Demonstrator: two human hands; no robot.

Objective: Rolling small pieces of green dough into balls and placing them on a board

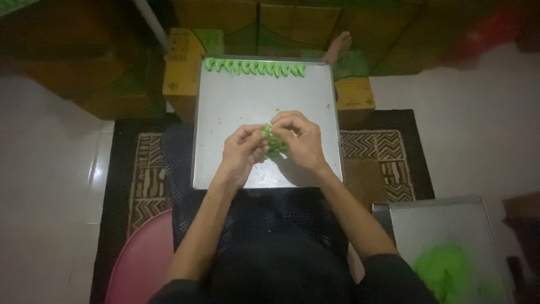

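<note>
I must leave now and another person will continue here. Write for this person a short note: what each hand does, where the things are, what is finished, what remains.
Left hand and right hand: both pinch one green dough piece above the middle of the metal tray.
Done: a row of shaped green pieces lies along the far edge of that tray.
Left: the piece in the hands is not yet set down; the rest of the tray is unfilled.
A second tray at the right holds a green heap, too blurred to tell whether dough or powder.
</note>
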